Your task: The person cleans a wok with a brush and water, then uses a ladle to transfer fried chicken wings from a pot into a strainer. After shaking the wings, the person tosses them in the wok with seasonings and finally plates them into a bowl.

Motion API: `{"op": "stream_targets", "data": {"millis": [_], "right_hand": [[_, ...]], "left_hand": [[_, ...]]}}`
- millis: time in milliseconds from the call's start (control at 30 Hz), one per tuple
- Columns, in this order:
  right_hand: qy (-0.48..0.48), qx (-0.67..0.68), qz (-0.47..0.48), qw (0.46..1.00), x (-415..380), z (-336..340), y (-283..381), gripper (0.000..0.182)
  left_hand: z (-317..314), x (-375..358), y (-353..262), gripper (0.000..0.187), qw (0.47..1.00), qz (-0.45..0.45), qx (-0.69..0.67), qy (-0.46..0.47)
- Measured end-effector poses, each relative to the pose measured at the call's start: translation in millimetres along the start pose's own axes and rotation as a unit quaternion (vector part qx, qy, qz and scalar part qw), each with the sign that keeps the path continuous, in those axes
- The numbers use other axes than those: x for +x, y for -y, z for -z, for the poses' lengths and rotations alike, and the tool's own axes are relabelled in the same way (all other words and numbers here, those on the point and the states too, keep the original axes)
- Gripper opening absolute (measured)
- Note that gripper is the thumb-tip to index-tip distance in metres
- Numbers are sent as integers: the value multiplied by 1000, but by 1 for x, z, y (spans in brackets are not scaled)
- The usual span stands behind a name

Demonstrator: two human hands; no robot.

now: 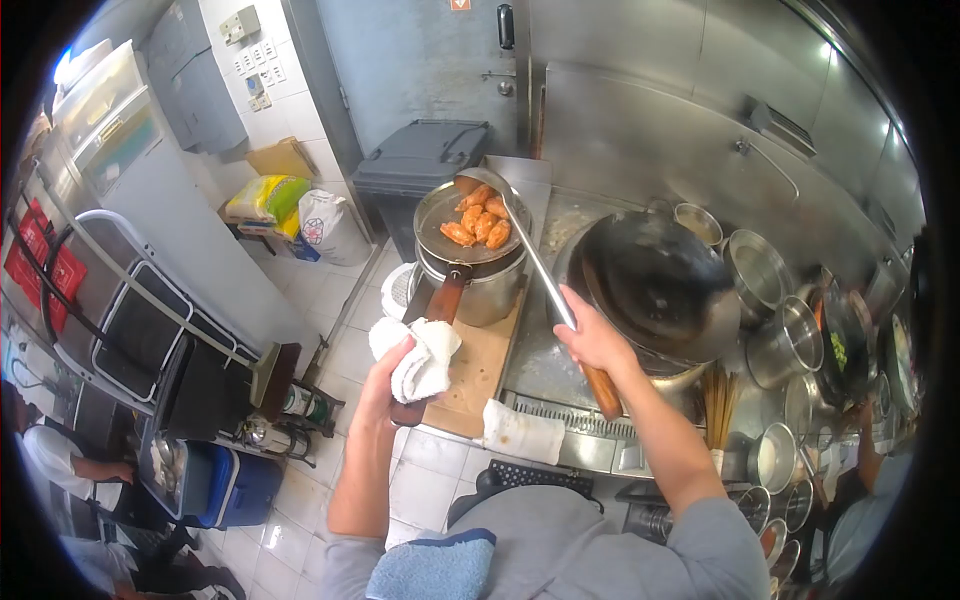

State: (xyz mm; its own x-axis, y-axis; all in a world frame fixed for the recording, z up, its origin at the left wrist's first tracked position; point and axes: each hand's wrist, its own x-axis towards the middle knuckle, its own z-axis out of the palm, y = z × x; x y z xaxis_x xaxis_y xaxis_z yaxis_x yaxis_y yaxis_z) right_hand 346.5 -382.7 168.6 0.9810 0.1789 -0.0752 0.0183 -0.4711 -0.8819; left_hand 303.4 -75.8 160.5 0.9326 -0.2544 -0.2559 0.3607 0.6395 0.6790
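Wrapped around a white cloth [420, 365], my left hand [385, 385] is closed at the wooden handle [447, 297] of a strainer. Several browned, glazed food pieces [478, 218] lie in the round strainer [430, 225], which is over a steel pot [485, 295]. My right hand [597, 340] is closed on a long metal ladle [540, 262] with a wooden end. The ladle's bowl is at the strainer's far rim, beside the food. A dark wok [655, 280] sits on the stove to the right of the ladle.
Steel bowls [757, 270] and chopsticks [717, 400] are on the right. A folded cloth [523, 430] lies at the stove's front edge. Behind the pot stands a grey bin [420, 155]. Other people are at the lower left [75, 470] and right edge [870, 520].
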Motion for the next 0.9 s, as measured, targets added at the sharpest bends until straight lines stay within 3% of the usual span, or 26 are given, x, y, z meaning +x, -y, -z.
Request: {"op": "stream_targets", "data": {"millis": [100, 233, 333, 433, 533, 667, 700, 767, 900], "right_hand": [[48, 180, -24, 982, 11, 16, -9, 70], [-6, 73, -38, 997, -1, 7, 12, 70], [-6, 92, -17, 996, 6, 9, 1, 71], [-32, 97, -21, 995, 1, -2, 3, 71], [0, 286, -1, 958, 7, 4, -3, 67], [76, 625, 51, 776, 6, 15, -3, 49], [105, 737, 73, 664, 8, 15, -5, 46], [134, 814, 41, 564, 12, 23, 3, 23], [36, 666, 17, 745, 13, 39, 13, 23]], "left_hand": [[2, 5, -6, 53, 997, 42, -50, 36], [-4, 13, -19, 50, 998, 32, -26, 46], [17, 32, -18, 49, 991, 59, -22, 115], [36, 45, -9, 47, 984, -6, 178, 29], [35, 34, -1, 49, 983, -27, 182, -24], [9, 14, -13, 46, 990, -83, 105, -50], [9, 9, -19, 47, 991, -69, 104, -45], [14, -2, -33, 49, 993, -40, 102, -40], [21, 1, -54, 49, 993, -83, 82, 23]]}}
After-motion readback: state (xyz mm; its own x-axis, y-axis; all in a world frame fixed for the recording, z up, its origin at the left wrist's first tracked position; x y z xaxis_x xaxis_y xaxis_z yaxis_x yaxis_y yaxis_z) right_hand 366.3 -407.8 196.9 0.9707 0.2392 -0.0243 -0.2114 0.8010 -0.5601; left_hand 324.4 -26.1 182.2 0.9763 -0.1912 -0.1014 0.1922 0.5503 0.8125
